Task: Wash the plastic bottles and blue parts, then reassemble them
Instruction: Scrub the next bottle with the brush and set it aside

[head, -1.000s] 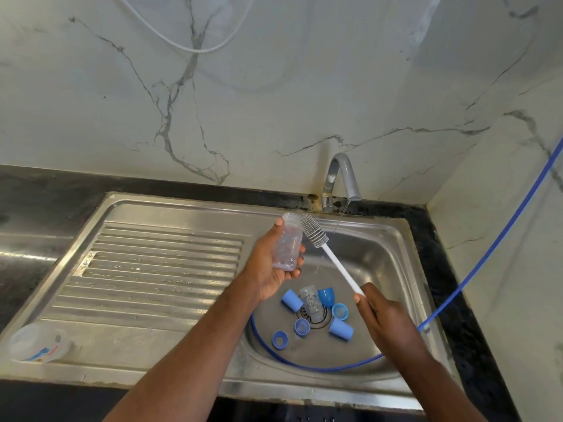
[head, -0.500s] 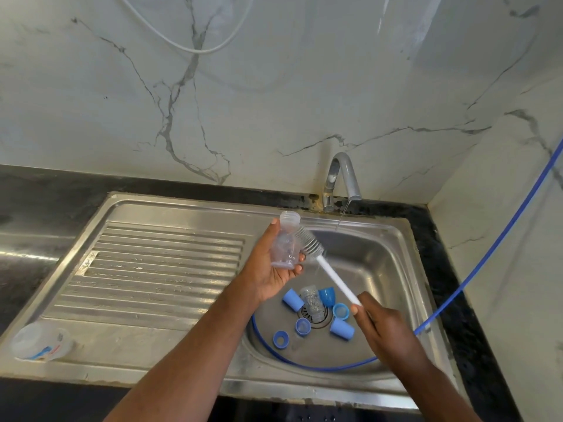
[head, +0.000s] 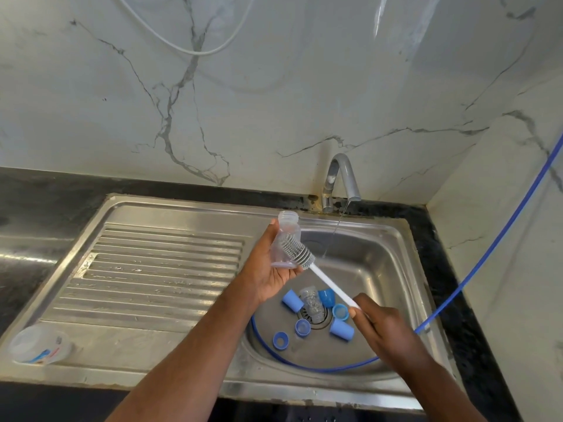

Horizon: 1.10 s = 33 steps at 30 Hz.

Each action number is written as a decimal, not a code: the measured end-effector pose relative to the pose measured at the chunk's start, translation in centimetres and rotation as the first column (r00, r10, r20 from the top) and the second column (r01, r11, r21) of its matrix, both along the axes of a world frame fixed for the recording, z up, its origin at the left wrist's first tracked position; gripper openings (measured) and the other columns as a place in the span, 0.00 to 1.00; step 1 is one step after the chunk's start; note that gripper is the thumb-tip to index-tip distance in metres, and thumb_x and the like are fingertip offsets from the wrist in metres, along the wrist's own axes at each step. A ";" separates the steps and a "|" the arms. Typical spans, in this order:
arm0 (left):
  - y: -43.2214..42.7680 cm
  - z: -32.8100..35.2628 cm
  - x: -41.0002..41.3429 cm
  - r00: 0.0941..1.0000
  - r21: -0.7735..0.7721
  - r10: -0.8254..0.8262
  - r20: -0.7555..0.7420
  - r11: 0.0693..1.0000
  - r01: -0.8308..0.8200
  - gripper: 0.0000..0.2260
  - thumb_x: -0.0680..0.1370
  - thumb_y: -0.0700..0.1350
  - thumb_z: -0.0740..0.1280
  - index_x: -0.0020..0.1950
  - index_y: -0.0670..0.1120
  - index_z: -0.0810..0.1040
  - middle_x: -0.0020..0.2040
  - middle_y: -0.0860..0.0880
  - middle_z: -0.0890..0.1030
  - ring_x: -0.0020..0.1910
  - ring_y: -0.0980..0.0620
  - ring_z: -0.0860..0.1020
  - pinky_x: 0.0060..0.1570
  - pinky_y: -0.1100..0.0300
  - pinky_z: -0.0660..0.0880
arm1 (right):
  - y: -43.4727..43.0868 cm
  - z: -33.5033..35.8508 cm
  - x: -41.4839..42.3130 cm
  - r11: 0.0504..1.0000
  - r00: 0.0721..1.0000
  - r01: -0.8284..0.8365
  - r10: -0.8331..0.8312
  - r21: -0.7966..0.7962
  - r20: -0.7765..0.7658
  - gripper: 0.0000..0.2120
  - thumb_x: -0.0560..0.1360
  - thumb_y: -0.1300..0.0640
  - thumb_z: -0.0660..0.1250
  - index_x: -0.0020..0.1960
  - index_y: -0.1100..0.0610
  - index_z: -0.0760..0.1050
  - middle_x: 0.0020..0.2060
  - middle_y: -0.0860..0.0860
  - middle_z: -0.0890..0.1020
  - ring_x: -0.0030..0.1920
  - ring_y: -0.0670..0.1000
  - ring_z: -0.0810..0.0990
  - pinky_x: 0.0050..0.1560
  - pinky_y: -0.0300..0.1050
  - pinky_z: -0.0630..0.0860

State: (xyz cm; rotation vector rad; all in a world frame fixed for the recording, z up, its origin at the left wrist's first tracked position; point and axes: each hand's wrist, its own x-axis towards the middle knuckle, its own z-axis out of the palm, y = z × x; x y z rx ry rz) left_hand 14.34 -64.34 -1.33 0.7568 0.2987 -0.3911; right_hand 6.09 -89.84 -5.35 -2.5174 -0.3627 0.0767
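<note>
Far left, near corner of the steel drainboard [head: 152,269]: clear plastic tub [head: 39,345] with red and blue print, lying on its side. Black counter [head: 36,190] along the back and left of the sink unit. Higher up on the marble wall [head: 91,102]: loop of white cable [head: 189,47].

Centre, above the left side of the basin [head: 380,254]: left hand [head: 268,266], fingers curled round a clear plastic bottle [head: 288,229]. Held in the air, roughly upright, open threaded neck at top, no cap on. Across its lower body, from the outside: grey bristle head of a bottle brush [head: 297,251], touching the bottle wall. White handle [head: 332,287] slanting down to the right.

Behind, at the basin's back edge: curved metal tap [head: 341,178], thin water stream [head: 338,226] falling just right of the bristle head, clear of the bottle.

On the basin floor round the drain:
- second clear bottle [head: 310,303] lying on the strainer
- pale blue cap [head: 292,300] against its left
- darker blue cup part [head: 326,296] against its right
- three blue rings [head: 302,327] scattered near
- another pale cap [head: 341,330] at lower right

All loose, none assembled.

Right: right hand [head: 380,327], closed in a grip on the handle's lower end. Blue hose [head: 487,254] down from the upper right, over the basin's right rim, curving round the front of the basin floor.
</note>
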 end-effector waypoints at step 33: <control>0.2 -0.9 1.0 1.000 0.068 -0.002 -0.030 0.998 0.004 0.29 0.81 0.66 0.56 0.63 0.43 0.77 0.45 0.42 0.83 0.41 0.47 0.81 0.38 0.54 0.78 | 1.2 -0.6 0.3 0.999 0.998 0.052 -0.052 0.004 0.025 0.10 0.81 0.38 0.53 0.47 0.41 0.62 0.28 0.43 0.72 0.28 0.49 0.70 0.30 0.49 0.69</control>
